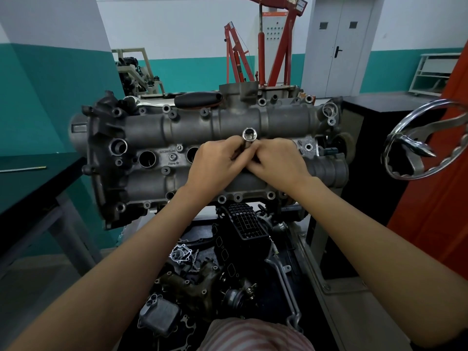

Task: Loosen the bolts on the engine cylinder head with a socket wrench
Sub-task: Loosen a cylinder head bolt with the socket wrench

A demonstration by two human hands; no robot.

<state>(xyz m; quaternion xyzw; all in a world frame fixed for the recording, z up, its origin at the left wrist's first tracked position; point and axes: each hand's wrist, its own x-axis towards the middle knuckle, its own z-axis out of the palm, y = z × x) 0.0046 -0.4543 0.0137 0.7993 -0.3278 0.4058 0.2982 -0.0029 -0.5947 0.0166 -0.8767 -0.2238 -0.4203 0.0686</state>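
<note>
Nearest to me, under my forearms, I see a heap of dark engine parts point(228, 269) on the stand's lower tray, a ribbed black housing among them. Past that, my two hands meet over the middle of the engine cylinder head point(157, 130), which lies broad across the view. My left hand point(215, 163) has its fingers curled round the shaft of a socket extension point(248, 138); its open square end points up toward me, just above my knuckles. My right hand point(277, 162) is pressed against the left, fingertips pinching the same shaft low down. The tip of the tool is hidden behind my fingers, so I cannot tell whether it sits on a bolt. One bolt point(172, 156) shows in the central valley, left of my grip and well apart from it. Behind the head, the socket wrench handle point(197, 98) rests on the far edge. Farther back stands a red engine hoist point(263, 46), and a chrome handwheel point(425, 143) sits to the right.
</note>
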